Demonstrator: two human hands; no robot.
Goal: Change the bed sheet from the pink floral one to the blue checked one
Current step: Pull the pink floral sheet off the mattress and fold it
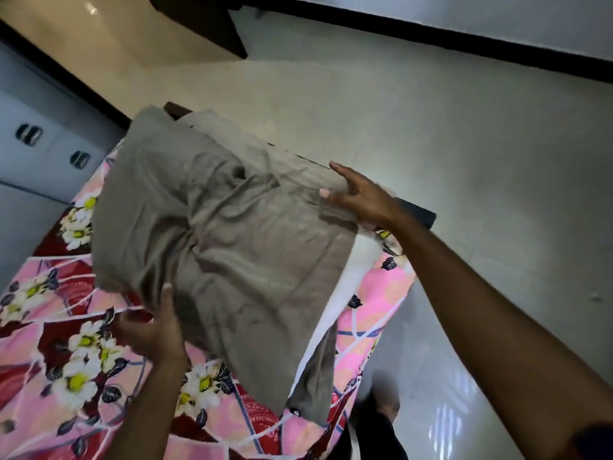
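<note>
A grey-brown pillow point(205, 227) is lifted above the bed, which wears the pink floral sheet point(66, 343). My left hand point(152, 330) grips the pillow's near edge from below, thumb on top of the fabric. My right hand point(358, 197) touches the pillow's far right edge with straight, spread fingers. A second grey pillow or its cover point(265, 154) lies behind against the dark headboard point(418, 210). A white patch of mattress or inner pillow point(348, 277) shows under the right edge. No blue checked sheet is in view.
Pale tiled floor point(464, 127) runs along the right side of the bed. A grey wardrobe with dark handles point(30, 134) stands at the left. A dark piece of furniture point(199, 21) sits at the top. My foot point(384, 410) is on the floor beside the bed.
</note>
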